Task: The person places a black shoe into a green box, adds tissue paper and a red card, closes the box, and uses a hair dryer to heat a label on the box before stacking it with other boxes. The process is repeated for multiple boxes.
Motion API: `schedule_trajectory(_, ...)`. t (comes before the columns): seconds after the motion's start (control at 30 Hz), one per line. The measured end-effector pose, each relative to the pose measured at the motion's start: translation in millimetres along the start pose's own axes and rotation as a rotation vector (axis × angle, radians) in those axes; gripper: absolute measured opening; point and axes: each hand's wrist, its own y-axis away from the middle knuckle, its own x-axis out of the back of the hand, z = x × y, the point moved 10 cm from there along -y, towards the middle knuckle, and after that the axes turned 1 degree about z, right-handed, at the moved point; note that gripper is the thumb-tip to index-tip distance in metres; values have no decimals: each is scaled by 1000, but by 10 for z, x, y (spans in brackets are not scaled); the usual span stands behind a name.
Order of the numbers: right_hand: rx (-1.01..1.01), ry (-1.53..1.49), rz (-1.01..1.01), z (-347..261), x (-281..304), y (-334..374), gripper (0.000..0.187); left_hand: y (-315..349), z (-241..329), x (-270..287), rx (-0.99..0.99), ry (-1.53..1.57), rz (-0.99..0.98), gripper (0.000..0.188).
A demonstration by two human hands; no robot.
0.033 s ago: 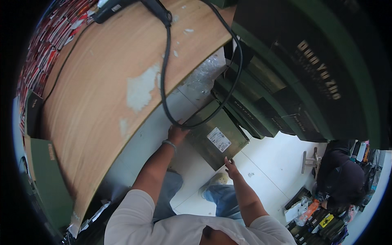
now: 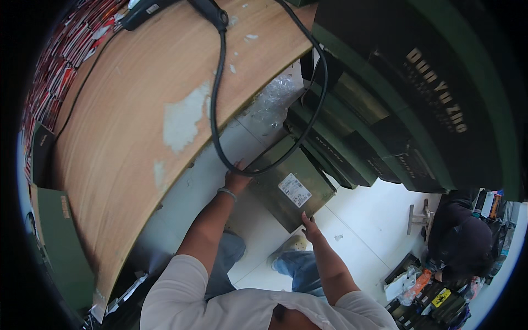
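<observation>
Between my two hands is a dark green cardboard box [image 2: 264, 190] with a white printed label [image 2: 295, 190] on its top. My left hand [image 2: 237, 179] grips its left edge, the fingers partly hidden behind a black cable. At the near right corner, my right hand [image 2: 311, 227] holds the box, its thumb and fingers against the edge. The box is low, in front of my legs; I cannot tell whether it touches the floor. Its far end lies beside a stack of similar green boxes [image 2: 352, 148].
A wooden table [image 2: 126, 110] with worn patches fills the left. From a black handheld device [image 2: 206, 11] a thick cable [image 2: 214, 104] loops over its edge. Clear plastic wrap [image 2: 278, 93] lies beyond. At the right, a person in dark clothes [image 2: 462, 242] bends by piled packages [image 2: 434, 300] and a small stool [image 2: 419, 219].
The view has shifted slightly, so the table and cable sit a little farther left. Both hands stay on the box, which has hardly moved.
</observation>
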Motion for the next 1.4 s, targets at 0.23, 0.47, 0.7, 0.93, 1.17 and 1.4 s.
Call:
schedule_trajectory(0.23, 183, -475, -203, -140, -255, -336, 77, -81, -301, -690, 168, 750, -405, 60)
schedule_trajectory(0.47, -8, -404, -26, -272, -80, 945, 60, 666, -37, 75, 283, 677, -570, 55)
schedule_trajectory(0.7, -135, -390, 41, -574, 25, 3318, 56, 1893, 980, 2118, 294, 530, -641, 69)
schedule_trajectory(0.93, -2, -292, 125, -1767, -69, 5713, 50, 2710, 1900, 4357, 189, 563, -596, 74)
schedule_trajectory(1.17, 440, -32, -55, -3433, -1404, 6155, 57, 2744, 1636, 5901, 121, 780, -85, 67)
schedule_trajectory(1.4, 311, 329, -417, -4091, -3982, 5183, 60, 2824, 133, 6095, 446, 754, 230, 63)
